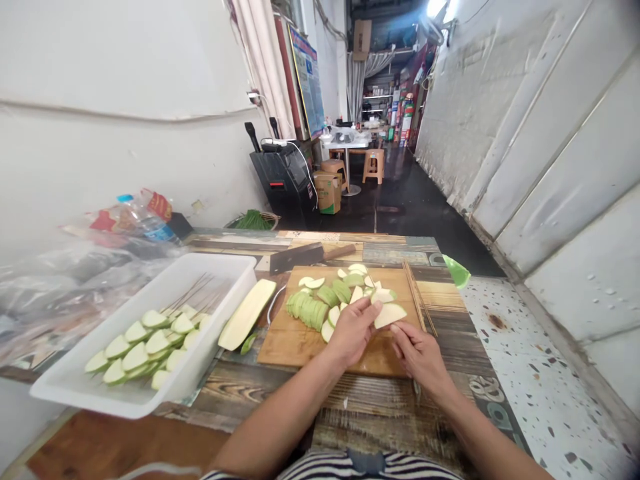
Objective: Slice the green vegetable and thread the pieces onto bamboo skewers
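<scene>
My left hand (354, 328) is closed over the board, its thumb and fingers pinching a pale zucchini slice (391, 315) with a green rim. Just right of it, my right hand (421, 352) is closed in a pinch at the slice's lower edge, seemingly on a thin skewer mostly hidden by the fingers and slices. Below them lies a wooden cutting board (280, 348) bearing rows of cut zucchini slices (307, 310). Loose bamboo skewers (419, 297) rest along the board's right side.
A white plastic tray (145, 408) on the left holds skewered slices. Between tray and board lies a halved zucchini (247, 315). A cleaver (297, 257) lies behind the board. A green peel piece (456, 271) sits at the table's right edge. Plastic bags (75, 280) crowd the far left.
</scene>
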Available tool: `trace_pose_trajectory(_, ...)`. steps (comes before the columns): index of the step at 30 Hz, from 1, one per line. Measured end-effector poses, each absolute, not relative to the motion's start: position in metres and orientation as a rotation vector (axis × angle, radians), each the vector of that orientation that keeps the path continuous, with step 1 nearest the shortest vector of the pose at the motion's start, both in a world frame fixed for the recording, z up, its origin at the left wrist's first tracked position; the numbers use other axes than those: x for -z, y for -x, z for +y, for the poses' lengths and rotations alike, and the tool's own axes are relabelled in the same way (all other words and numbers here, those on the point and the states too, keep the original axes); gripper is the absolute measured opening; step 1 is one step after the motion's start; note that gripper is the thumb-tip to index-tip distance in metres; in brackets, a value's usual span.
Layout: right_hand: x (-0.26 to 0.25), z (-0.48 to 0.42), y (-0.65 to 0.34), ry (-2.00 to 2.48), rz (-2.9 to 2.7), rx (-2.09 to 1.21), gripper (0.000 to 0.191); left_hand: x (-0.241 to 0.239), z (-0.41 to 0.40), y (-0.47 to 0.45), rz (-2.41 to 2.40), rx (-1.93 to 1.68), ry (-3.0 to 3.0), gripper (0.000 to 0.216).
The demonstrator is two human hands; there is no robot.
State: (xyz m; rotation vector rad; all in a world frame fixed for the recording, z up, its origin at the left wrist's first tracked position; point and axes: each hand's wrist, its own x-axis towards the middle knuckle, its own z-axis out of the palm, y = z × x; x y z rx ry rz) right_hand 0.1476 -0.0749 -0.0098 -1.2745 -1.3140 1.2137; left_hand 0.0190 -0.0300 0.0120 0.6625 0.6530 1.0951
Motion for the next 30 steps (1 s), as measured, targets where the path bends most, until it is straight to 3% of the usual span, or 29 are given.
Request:
trace_pose_trajectory(8, 0.026, -0.077, -0.149, 1.286, -1.399, -1.108, 0.031, -0.013, -0.024, -0.018, 0.757, -1.148, -0.59, 0.028)
trace_pose_trajectory(14, 0.021, -0.069, -0.166, 1.375, -1.216, -0.948, 0.033, -0.042, -0.012, 0.029, 1.2, -1.244, -1.444, 0.017)
trace_pose_trajectory(18, 0.013, -0.069, -0.165, 1.357, -1.061, -1.06, 0.038, -0.028, -0.004, 0.052, 1.35, -0.646, -2.312, 0.021)
trace_pose_trajectory(22, 0.012, -0.069, -0.161, 1.341, -1.041, -1.096, 0.039, -0.011, -0.004, 0.045, 1.462, -0.358, -2.574, 0.02)
trace_pose_trajectory(26, 0.014, -0.069, -0.161, 1.349, -1.078, -1.102, 0.041, -0.01, 0.0, 0.039, 1.328, -0.502, -2.543, 0.014)
trace_pose_trajectory(30, 0.012, -0.074, -0.16, 1.388, -1.27, -1.037, 0.039, -0.008, 0.01, 0.044, 1.167, -0.824, -2.161, 0.023)
